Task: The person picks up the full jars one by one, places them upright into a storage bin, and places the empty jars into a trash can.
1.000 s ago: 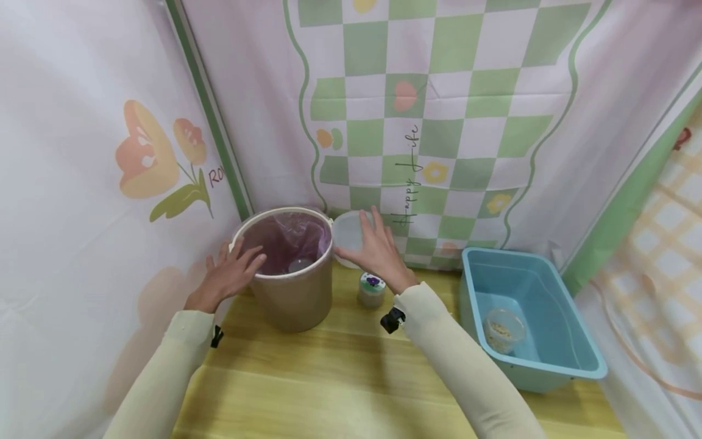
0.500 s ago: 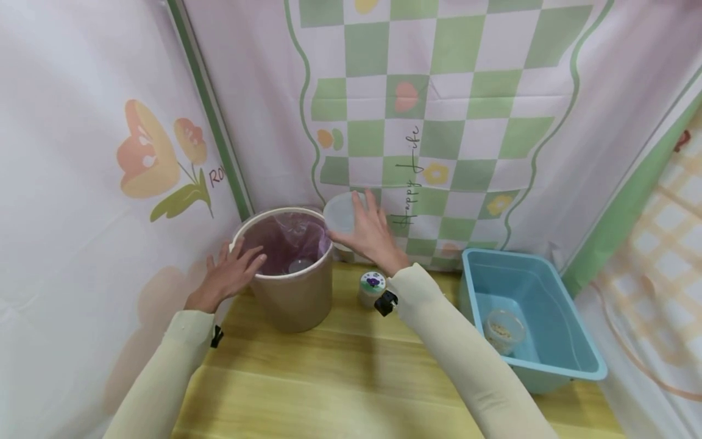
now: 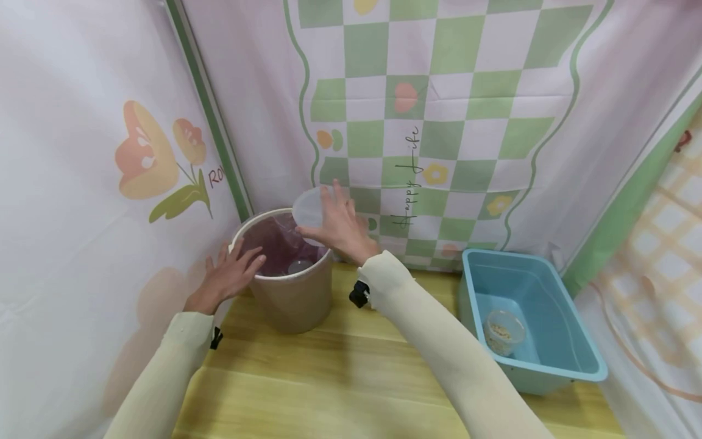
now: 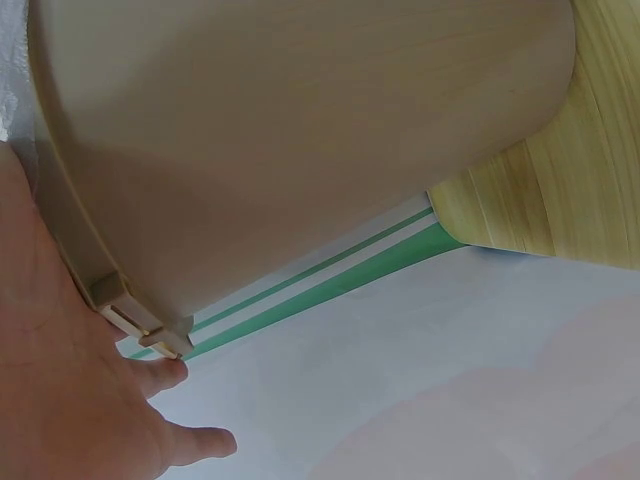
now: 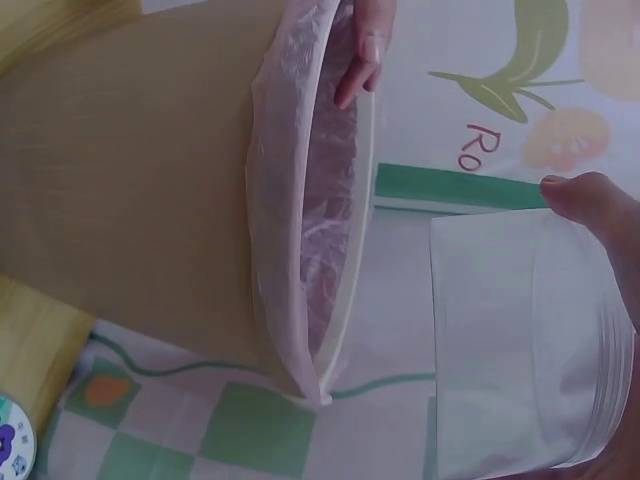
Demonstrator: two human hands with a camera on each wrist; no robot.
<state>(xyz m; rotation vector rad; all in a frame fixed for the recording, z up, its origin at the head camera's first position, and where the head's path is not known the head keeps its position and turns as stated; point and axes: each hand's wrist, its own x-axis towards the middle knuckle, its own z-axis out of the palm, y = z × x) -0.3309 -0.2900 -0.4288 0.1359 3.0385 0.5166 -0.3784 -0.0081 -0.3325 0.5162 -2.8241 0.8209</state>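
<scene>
In the head view my right hand (image 3: 344, 227) grips a clear plastic jar (image 3: 308, 210) above the right part of the bin's mouth. The right wrist view shows the jar (image 5: 500, 330) on its side in that view, thumb at one edge, ridged end toward the palm. My left hand (image 3: 229, 273) rests at the left rim of the tan waste bin (image 3: 293, 305), fingers spread and fairly straight. A thin purplish bag (image 5: 275, 180) lines the bin and folds over its rim. Low inside lies a small clear round thing (image 3: 300, 266).
A blue plastic tub (image 3: 540, 286) stands at the right, holding a clear cup (image 3: 512, 323) with pale bits in it. A small container with a purple flower label (image 5: 14, 445) is beside the bin, mostly behind my right wrist in the head view. Fabric curtains (image 3: 263, 122) enclose the table.
My right hand has carried the jar up and to the left, from beside the bin to over its mouth. The left hand has stayed in place at the rim.
</scene>
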